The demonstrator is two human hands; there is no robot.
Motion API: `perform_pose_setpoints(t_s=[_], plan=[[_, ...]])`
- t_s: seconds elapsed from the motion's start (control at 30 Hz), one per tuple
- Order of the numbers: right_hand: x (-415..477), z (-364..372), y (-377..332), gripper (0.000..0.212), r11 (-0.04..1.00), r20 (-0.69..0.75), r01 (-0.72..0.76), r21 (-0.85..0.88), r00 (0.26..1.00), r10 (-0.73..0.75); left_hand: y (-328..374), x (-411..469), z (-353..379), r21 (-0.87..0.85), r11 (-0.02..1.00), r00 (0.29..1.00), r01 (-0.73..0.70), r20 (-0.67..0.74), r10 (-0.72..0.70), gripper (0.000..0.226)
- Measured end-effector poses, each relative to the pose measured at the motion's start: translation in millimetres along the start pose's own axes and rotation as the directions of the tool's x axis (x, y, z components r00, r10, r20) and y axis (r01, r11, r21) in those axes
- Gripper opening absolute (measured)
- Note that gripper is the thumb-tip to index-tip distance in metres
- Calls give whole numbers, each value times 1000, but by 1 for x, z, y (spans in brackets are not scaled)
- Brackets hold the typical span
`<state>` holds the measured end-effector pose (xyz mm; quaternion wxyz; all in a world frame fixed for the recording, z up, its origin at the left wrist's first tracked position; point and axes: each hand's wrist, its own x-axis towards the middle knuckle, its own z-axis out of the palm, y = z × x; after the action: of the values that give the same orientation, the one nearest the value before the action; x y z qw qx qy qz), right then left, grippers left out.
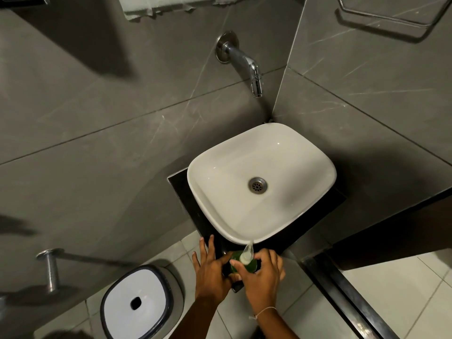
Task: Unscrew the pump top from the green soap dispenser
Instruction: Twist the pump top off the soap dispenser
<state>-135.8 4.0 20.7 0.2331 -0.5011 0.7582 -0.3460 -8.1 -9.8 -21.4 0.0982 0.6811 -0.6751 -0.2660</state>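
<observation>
Where the dark counter (186, 192) juts out in front of the white vessel sink (303, 167), the green soap dispenser (249, 264) stands upright at the counter's near corner, just below the sink's front rim. Its pump top (245, 256) is whitish and translucent, with the nozzle pointing up toward the sink edge, and it sits on the bottle neck; whether the threads are loosened cannot be told from this angle.

The left hand (211, 275) lies against the left side of the bottle, thumb reaching across toward the green body while the other fingers (205, 248) are spread and stretched forward over the counter edge. The right hand (263, 277) curls around the bottle from the right, its fingers pinching the collar at the base of the pump top. A pale thread bracelet (264, 311) circles the right wrist.

Above the sink, a chrome wall tap (244, 62) projects from grey stone-look tiles. A white-lidded bin (137, 302) with a dark rim sits on the pale tiled floor at lower left, and a chrome wall peg (50, 267) sticks out further left.
</observation>
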Motion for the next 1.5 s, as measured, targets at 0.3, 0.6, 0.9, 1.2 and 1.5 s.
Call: perform_pose_setpoints(t_s=[0.3,0.6,0.9,1.2,1.5], plan=[[-5,-1,9,40,998,-16,62,-12,998,-62,-5,3,5,5,1000,1000,-28,-2,28,60],[-2,5,5,47,999,4,-47,8,999,47,-7,4,6,-10,999,999,-31,-23,31,48],[-2,-9,12,24,993,46,111,-32,993,-109,-5,2,4,3,999,999,-39,-9,39,64],[-7,0,1,50,997,23,-73,3,997,73,-7,3,5,28,998,997,-60,-38,61,48],[-1,-2,-5,42,996,14,-81,29,997,81,-6,3,4,26,998,998,-55,-17,55,50]])
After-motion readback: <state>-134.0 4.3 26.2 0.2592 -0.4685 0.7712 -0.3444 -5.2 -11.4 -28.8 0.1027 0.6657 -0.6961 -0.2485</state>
